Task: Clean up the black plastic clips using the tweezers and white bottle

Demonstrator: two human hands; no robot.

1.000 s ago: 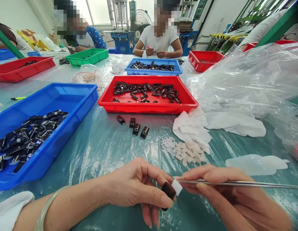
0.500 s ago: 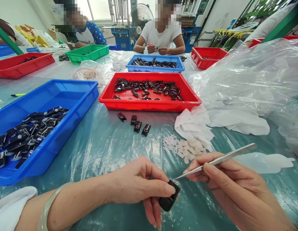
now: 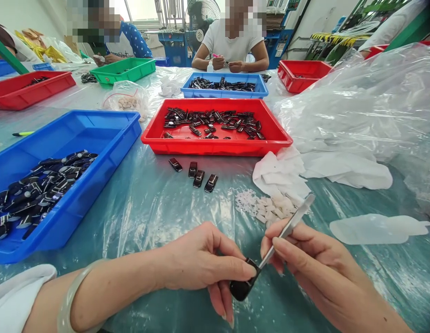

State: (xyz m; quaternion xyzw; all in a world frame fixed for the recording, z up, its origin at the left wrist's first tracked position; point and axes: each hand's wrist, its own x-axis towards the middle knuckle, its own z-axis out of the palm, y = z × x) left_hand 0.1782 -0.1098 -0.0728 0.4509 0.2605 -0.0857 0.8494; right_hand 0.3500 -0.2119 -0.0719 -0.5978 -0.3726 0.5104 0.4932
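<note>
Pinching one black piece (image 3: 240,290) above the table (image 3: 148,196) in the closed left hand (image 3: 197,263); gripping tweezers (image 3: 290,226) in the curled right hand (image 3: 317,261), with tip at the piece. Apparently mid-job, with four loose pieces (image 3: 198,178) and a loaded red tray (image 3: 216,148) beyond (finished or waiting, unclear).

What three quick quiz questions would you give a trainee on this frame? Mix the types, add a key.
1. True or false: the left hand grips a black piece.
2. How many loose black pieces lie between the centre red tray and the hands?
3. The right hand holds: A) a white cloth; B) a slim metal tool; C) a green marker.

Key: 1. True. 2. Four. 3. B.
</note>
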